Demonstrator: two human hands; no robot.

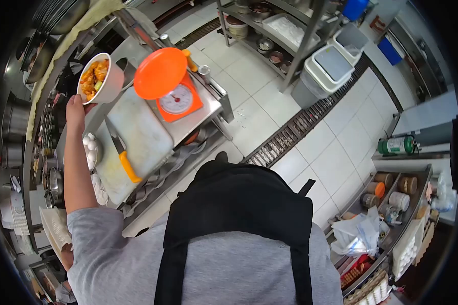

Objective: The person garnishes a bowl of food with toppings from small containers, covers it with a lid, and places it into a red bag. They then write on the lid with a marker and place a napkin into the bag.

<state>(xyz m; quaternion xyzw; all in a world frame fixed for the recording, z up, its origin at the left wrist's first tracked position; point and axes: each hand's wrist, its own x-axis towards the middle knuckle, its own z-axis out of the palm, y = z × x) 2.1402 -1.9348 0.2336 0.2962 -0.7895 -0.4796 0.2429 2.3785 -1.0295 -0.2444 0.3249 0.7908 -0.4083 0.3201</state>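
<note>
In the head view, my left hand grips a white tub by its lower edge, fingers closed on it. The tub is tilted toward me and holds orange-coated food pieces with a bit of green. Right beside it stands an orange kitchen scale with a round dial and an orange pan on top. Below the tub is a worn white cutting board. A knife with a yellow handle lies across it. My right hand is out of view.
White eggs sit in a bowl left of the board. A metal shelf rack and a lidded bin stand across the tiled floor, near a drain grate. Jars and a plastic bag fill a unit at lower right.
</note>
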